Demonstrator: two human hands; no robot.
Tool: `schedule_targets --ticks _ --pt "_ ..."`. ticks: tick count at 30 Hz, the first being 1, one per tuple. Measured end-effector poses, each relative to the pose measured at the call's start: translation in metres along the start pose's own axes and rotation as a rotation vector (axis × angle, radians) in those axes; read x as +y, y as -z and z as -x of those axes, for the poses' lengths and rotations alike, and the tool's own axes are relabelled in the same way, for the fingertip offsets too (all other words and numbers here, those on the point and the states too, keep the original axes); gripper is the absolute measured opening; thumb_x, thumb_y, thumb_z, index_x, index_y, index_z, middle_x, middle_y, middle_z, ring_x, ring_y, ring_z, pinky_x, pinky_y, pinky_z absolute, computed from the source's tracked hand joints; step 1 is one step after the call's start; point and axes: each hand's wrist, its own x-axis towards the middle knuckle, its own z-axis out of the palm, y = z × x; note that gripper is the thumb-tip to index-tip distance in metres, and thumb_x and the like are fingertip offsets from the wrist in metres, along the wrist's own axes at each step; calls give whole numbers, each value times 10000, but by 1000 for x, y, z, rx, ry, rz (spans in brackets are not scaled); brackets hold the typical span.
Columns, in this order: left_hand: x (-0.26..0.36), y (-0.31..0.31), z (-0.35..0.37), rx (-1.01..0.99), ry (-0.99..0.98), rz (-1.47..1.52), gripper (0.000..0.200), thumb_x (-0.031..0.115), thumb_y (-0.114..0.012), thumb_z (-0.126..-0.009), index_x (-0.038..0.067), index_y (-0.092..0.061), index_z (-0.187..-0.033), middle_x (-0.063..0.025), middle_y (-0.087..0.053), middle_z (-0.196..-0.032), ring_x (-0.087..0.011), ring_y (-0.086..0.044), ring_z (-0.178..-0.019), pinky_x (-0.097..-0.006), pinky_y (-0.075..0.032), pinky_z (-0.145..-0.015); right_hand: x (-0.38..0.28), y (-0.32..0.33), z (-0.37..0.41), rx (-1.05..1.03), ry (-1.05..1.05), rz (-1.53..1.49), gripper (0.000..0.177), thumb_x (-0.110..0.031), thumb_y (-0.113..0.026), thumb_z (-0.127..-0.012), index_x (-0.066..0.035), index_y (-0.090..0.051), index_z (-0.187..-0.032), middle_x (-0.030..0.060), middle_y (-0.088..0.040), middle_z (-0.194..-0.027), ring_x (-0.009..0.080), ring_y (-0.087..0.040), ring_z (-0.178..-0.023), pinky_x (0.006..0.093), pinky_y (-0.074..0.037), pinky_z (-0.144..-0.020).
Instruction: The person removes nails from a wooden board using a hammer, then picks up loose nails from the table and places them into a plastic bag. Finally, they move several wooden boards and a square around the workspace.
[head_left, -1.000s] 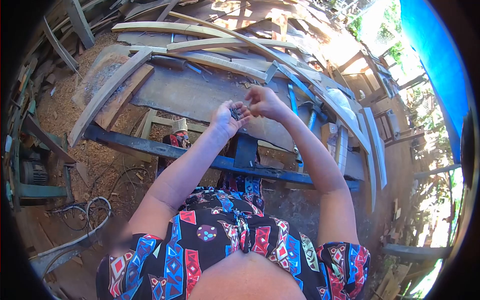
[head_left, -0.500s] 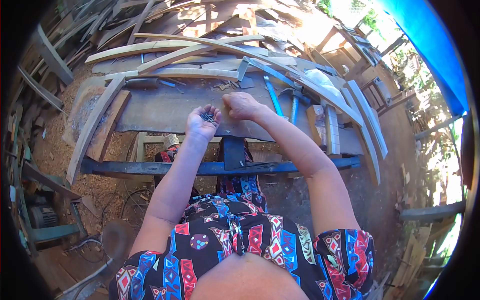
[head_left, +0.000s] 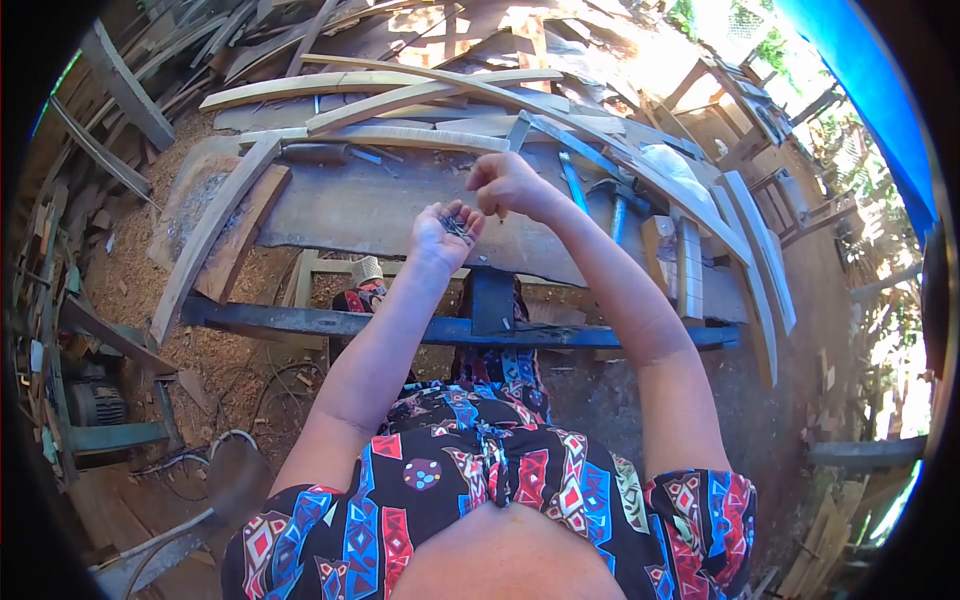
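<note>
My left hand is palm up with fingers curled around a small heap of nails. My right hand is beside it, just above and to the right, with its fingers bent together over the workbench; whatever its fingertips hold is too small to name. To the right of it lie a light blue bar and a hammer with a blue handle.
Long curved wooden strips cross the back of the bench. More boards lean at its left and right ends. Short wood blocks stand near the right front. A blue beam runs along the front.
My right hand has lifted off the bench surface, and its fingers have turned toward my left hand. The whole view has shifted, so the bench appears farther right.
</note>
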Motion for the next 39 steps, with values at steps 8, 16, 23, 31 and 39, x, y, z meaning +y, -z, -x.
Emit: schedule_targets --ticks 8,16,23,31,39 --pt "3 6 -4 -48 36 30 384 283 -321 -992 -7 -552 -893 -127 -585 -857 -267 -579 -808 -420 -530 -732 27 -1 -18 162 -104 768 285 -135 -629 -664 -12 -648 -920 191 -674 -808 288 -679 -731 366 -550 -673" --pt "6 8 -1 -6 73 -15 338 311 -357 -980 29 -535 -929 -118 -576 -813 -264 -574 -744 -414 -526 -680 36 -28 -8 230 -63 813 220 -133 -625 -694 13 -632 -858 214 -659 -946 333 -642 -951 415 -516 -815" --pt "-7 -6 13 57 6 -105 356 321 -340 -986 29 -540 -948 -112 -580 -833 -253 -577 -776 -405 -519 -700 -5 -34 13 225 183 308 147 -174 -676 -670 -40 -659 -727 132 -663 -794 275 -643 -770 352 -501 -733" --pt "-6 -6 9 -97 22 -80 244 240 -395 -960 44 -538 -929 -85 -578 -815 -222 -571 -678 -331 -511 -573 39 -51 34 749 241 -503 273 -291 -589 -903 -22 -638 -914 1 -580 -768 121 -561 -654 251 -470 -606" --pt "-76 -58 45 -380 -776 -809 164 149 -498 -944 60 -563 -823 -9 -571 -764 -80 -545 -652 -216 -459 -582 43 -67 43 528 16 -1759 324 -355 -431 -979 -89 -557 -843 35 -575 -733 134 -564 -673 311 -494 -625"
